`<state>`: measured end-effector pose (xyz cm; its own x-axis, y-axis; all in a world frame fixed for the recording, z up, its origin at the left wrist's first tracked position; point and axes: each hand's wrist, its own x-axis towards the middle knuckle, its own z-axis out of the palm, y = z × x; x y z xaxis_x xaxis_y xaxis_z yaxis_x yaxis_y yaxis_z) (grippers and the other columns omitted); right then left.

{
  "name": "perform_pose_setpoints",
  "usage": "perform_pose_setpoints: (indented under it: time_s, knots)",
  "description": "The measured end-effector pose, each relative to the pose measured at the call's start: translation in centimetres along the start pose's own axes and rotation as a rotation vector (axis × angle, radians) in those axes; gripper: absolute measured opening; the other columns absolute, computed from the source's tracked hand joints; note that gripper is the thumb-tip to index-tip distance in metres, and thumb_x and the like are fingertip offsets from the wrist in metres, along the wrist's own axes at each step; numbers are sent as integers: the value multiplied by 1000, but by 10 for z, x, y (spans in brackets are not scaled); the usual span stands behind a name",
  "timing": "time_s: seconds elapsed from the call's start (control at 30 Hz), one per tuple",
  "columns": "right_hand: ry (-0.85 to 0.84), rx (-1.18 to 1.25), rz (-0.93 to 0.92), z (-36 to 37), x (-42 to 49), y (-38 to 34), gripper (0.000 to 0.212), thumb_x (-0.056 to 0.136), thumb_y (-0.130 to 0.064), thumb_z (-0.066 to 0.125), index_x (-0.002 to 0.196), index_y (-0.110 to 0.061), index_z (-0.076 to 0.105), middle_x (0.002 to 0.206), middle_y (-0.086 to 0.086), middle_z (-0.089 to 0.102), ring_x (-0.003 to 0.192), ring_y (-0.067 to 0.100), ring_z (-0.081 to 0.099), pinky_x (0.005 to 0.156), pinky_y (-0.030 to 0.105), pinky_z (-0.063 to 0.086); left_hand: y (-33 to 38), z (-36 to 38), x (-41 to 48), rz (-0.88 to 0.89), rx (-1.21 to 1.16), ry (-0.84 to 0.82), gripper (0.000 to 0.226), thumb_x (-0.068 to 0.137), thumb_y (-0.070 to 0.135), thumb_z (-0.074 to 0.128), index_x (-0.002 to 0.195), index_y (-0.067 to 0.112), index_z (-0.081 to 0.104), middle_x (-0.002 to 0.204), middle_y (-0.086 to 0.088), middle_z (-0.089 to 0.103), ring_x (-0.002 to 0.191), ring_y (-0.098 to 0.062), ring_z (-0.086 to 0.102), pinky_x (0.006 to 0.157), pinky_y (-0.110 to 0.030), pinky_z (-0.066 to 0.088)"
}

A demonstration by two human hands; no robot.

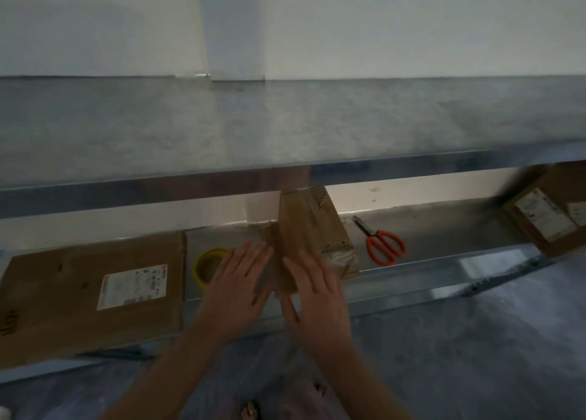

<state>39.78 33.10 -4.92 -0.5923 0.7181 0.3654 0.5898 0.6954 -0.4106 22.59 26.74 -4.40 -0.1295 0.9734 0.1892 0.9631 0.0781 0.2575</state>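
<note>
A small brown cardboard box (312, 226) sits on the lower metal shelf (444, 229), one end taped with clear tape. My left hand (236, 285) lies flat with straight fingers on the box's near flap. My right hand (317, 302) presses flat on the same flap, just right of the left hand. A yellow roll of tape (203, 265) lies on the shelf left of the box, partly hidden behind my left hand.
A flat cardboard package with a white label (95, 289) lies at the left of the shelf. Orange-handled scissors (382, 245) lie right of the box. Another labelled carton (551, 216) stands at the far right. An upper metal shelf (285, 128) overhangs. Grey floor below.
</note>
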Motion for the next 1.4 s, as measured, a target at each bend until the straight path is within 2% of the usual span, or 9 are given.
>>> perform_pose_setpoints:
  time_s: [0.23, 0.47, 0.7, 0.9, 1.0, 1.1, 1.17, 1.3, 1.4]
  knots:
    - [-106, -18, 75, -42, 14, 81, 51, 93, -29, 58, 142, -16, 50, 150, 11, 43, 142, 34, 35, 114, 39, 24, 80, 30, 22, -150, -200, 30, 53, 100, 38, 39, 148, 15, 33, 155, -2, 30, 144, -20, 26, 118, -36, 21]
    - [-235, 424, 266, -34, 15, 116, 48, 98, -22, 57, 145, -22, 45, 137, -2, 55, 120, 11, 55, 101, 18, 42, 123, 56, 28, -548, -604, 78, 66, 100, 37, 40, 146, 36, -8, 154, 23, -8, 125, 1, 26, 102, -20, 26]
    - [-232, 560, 303, -27, 40, 140, 34, 82, -31, 78, 114, -29, 67, 103, -14, 69, 89, -10, 64, 81, 9, 51, 113, 57, 37, -603, -489, 226, 51, 93, 37, 55, 141, 23, 46, 150, 10, 36, 129, -12, 46, 107, -33, 40]
    - [-247, 448, 186, -18, 52, 147, 24, 85, -35, 75, 101, -26, 60, 98, -10, 62, 83, 2, 61, 73, 12, 49, 98, 53, 51, -587, -370, 299, 34, 85, 19, 72, 118, 13, 67, 120, -9, 65, 101, -26, 65, 89, -41, 54]
    - [-221, 447, 144, -21, 54, 147, 26, 85, -31, 75, 104, -23, 60, 101, -11, 57, 84, 3, 59, 75, 13, 49, 94, 51, 55, -551, -401, 331, 32, 83, 14, 73, 114, 10, 67, 119, -7, 63, 101, -22, 64, 90, -38, 55]
    - [-160, 363, -9, -27, 52, 148, 33, 86, -25, 73, 118, -25, 63, 121, -2, 57, 97, 5, 56, 81, 15, 47, 88, 49, 50, -336, -332, 287, 39, 82, 7, 72, 120, 14, 65, 139, -6, 50, 122, -13, 49, 104, -25, 41]
    - [-143, 286, -128, -29, 53, 146, 32, 89, -23, 70, 121, -30, 67, 128, -1, 57, 104, 8, 58, 80, 20, 53, 84, 49, 49, -210, -288, 221, 42, 85, 3, 67, 124, 18, 65, 143, -7, 48, 131, -20, 41, 109, -31, 35]
    - [-227, 285, -99, -29, 52, 138, 27, 95, -22, 63, 120, -27, 71, 135, 1, 54, 113, 15, 59, 92, 28, 54, 80, 49, 51, -285, -389, 189, 41, 89, 5, 64, 128, 18, 61, 143, 1, 46, 136, -16, 33, 113, -39, 35]
    - [-201, 379, 8, -31, 47, 136, 28, 95, -18, 63, 122, -25, 67, 141, 4, 45, 119, 12, 52, 99, 18, 43, 75, 49, 50, -356, -487, 133, 65, 89, 17, 67, 145, 20, 35, 155, 5, 21, 138, -10, 28, 114, -25, 27]
